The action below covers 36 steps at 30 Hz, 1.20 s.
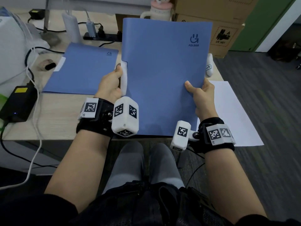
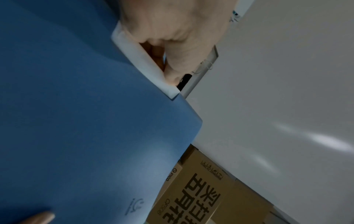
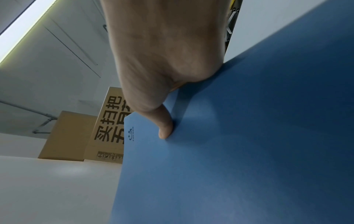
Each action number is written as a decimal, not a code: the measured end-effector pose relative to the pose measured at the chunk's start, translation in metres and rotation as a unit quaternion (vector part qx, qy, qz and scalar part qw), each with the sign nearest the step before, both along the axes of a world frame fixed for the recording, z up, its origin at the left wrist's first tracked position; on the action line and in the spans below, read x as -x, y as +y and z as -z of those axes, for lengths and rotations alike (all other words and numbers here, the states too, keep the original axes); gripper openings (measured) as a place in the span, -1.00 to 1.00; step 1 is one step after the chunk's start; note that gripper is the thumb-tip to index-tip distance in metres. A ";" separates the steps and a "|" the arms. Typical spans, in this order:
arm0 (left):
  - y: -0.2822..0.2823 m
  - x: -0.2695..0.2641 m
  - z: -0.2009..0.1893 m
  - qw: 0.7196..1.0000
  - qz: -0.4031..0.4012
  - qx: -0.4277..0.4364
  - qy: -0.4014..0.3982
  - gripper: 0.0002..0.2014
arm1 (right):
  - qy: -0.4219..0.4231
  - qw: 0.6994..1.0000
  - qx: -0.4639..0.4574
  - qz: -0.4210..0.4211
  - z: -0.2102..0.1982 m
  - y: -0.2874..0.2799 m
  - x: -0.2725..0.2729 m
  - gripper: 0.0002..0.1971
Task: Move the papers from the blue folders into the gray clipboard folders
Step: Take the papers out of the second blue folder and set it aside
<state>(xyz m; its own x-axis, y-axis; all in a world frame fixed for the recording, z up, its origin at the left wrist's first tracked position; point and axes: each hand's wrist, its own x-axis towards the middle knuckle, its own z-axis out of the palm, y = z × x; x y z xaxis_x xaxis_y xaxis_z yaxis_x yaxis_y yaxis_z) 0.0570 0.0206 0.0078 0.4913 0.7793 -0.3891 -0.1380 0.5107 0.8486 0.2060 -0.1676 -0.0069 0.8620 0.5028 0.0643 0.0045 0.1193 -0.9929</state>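
Both hands gripped the raised blue folder (image 1: 162, 75), left hand (image 1: 110, 85) pinching its white paper (image 1: 124, 79), right hand (image 1: 202, 95) clamping the edge; transfer barely begun, no gray clipboard visible

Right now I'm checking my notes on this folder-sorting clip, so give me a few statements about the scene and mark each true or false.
1. Both hands hold the same blue folder. True: the left hand grips its left edge, the right hand its right edge.
2. White paper shows at the held folder's left edge. True.
3. A second blue folder stands upright on the desk. False: it lies flat.
4. The right thumb is hidden behind the folder. False: it presses on the front cover.
5. A loose white sheet lies at the desk's right side. True.
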 end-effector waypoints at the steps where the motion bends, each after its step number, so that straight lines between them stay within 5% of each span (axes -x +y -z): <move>1: 0.001 0.001 0.000 1.000 -0.008 0.001 -0.006 -0.77 | 0.001 1.000 0.001 -0.001 0.000 0.002 0.001 -0.75; 16: 0.025 0.073 0.041 0.961 0.046 -0.187 0.200 -0.80 | 0.063 0.995 0.074 -0.013 0.013 0.082 0.028 -0.85; 24: 0.074 0.098 0.052 0.942 -0.078 -0.223 0.238 -0.69 | 0.055 0.991 0.123 0.002 0.020 0.157 0.048 -0.45; 30: 0.133 0.114 0.052 0.929 -0.097 -0.230 0.273 -0.68 | 0.036 0.986 0.150 -0.063 0.015 0.213 0.066 -0.76; 36: 0.185 0.122 0.051 0.909 -0.103 -0.251 0.318 -0.76 | 0.048 0.975 0.174 -0.129 0.019 0.267 0.074 -0.74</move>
